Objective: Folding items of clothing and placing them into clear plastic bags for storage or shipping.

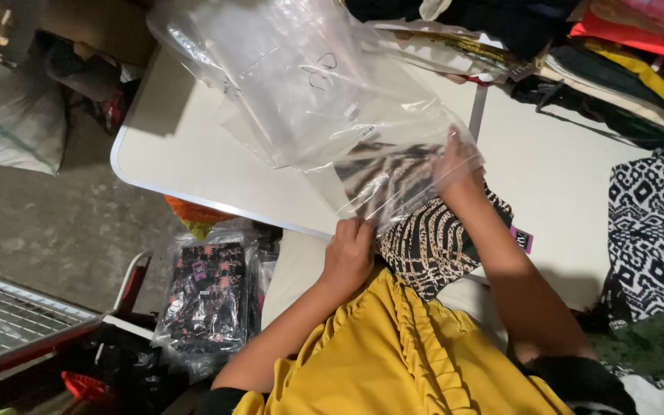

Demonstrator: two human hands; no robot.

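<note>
— What have you got hold of there?

— A clear bag (309, 92) and a folded black-and-cream patterned garment (424, 238). My left hand (349, 253) is curled shut on the bag's near edge, right at the table (186, 138) edge closest to me. My right hand (455, 165) is up inside the bag's mouth, fingers spread flat behind the plastic (I can't tell whether it pinches the cloth or only presses on it).

— And where is the garment?

— Half in. Its top part shows through the plastic over the table; the rest, with a small tag (522, 240), hangs out toward my lap, over my yellow top (393, 353).

— So which step is this?

— I'd judge it the sliding-in step: mouth held open, cloth partly fed, nothing sealed.

— What does the next move want?

— As I see it, the left hand keeping the mouth taut while the right pushes the fold deeper, flat and square, so it doesn't bunch at the opening. The bag's far end stands up off the table, loose and crumpled, so it may want smoothing too.

— Anything else about?

— Bagged garments (205, 296) on the floor below the table's near edge, a stack of folded clothes (616, 69) along its far side, and a black-and-white print cloth (647, 230) at its right end.
</note>
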